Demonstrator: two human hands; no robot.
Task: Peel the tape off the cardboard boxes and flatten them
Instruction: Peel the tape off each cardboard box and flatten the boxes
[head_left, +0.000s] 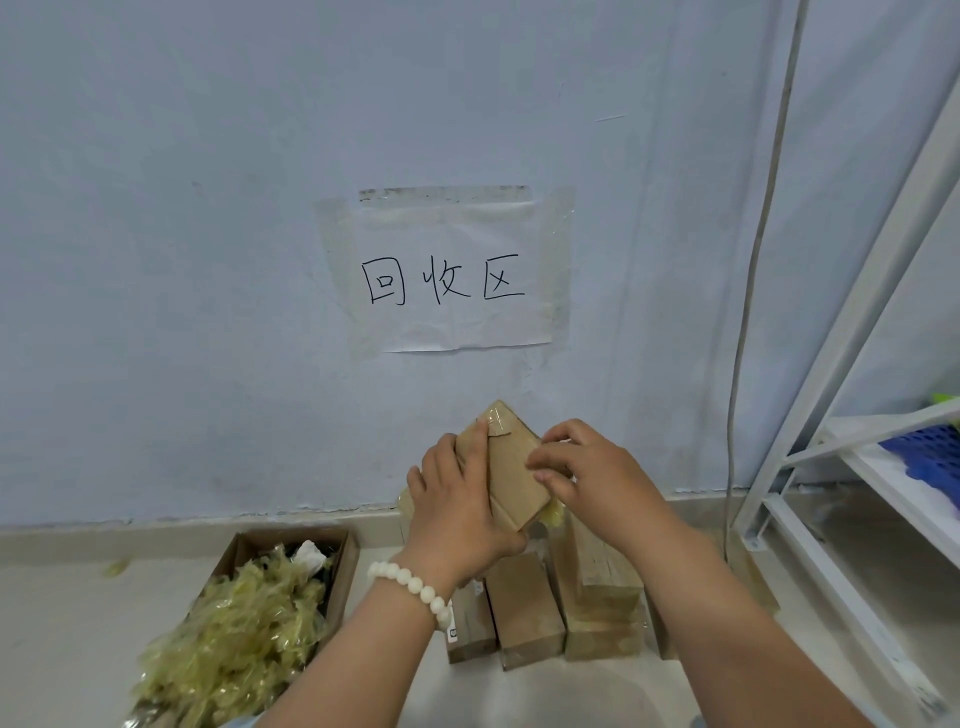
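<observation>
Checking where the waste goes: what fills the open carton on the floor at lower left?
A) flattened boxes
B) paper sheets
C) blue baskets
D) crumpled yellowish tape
D: the open carton is heaped with crumpled yellowish tape, spilling over its near edge.

A small brown cardboard box, clear tape over its upper corner, tilts above stacked boxes.

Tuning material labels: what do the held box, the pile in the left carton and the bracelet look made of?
Box: matte brown cardboard, glossy clear tape over its top corner. Pile: shiny crumpled yellowish film, likely peeled tape. Bracelet: smooth white beads, stone or plastic, cannot tell.
</observation>
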